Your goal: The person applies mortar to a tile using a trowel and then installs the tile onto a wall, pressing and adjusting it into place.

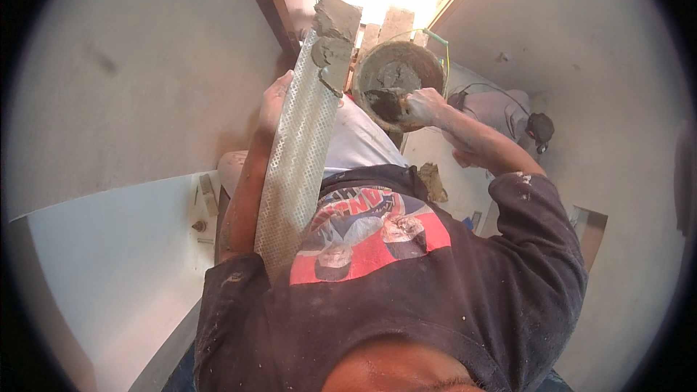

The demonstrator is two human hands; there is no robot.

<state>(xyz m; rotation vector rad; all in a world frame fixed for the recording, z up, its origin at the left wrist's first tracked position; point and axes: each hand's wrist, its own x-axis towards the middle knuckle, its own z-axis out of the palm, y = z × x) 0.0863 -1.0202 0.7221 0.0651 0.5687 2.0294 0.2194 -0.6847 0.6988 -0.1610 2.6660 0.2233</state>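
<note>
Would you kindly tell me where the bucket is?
The bucket is upper centre in the head view, at the right hand, right of the perforated strip.

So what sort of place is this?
Probably a room being built or renovated: there's a bucket of grey, mortar-like mix, a long textured board bearing more of it, and plain, dull walls.

"Holding what on the left?"
"Gripping a mesh strip [296,167] by its left edge with the left hand [274,103]. Heaped with mortar [337,17] at the far end."
"And on the right?"
"Reaching into a bucket [372,67] with the right hand [427,107], curled round a mostly hidden tool [404,106]."
"And farther right?"
"See a light-clad person [501,109]."
</note>
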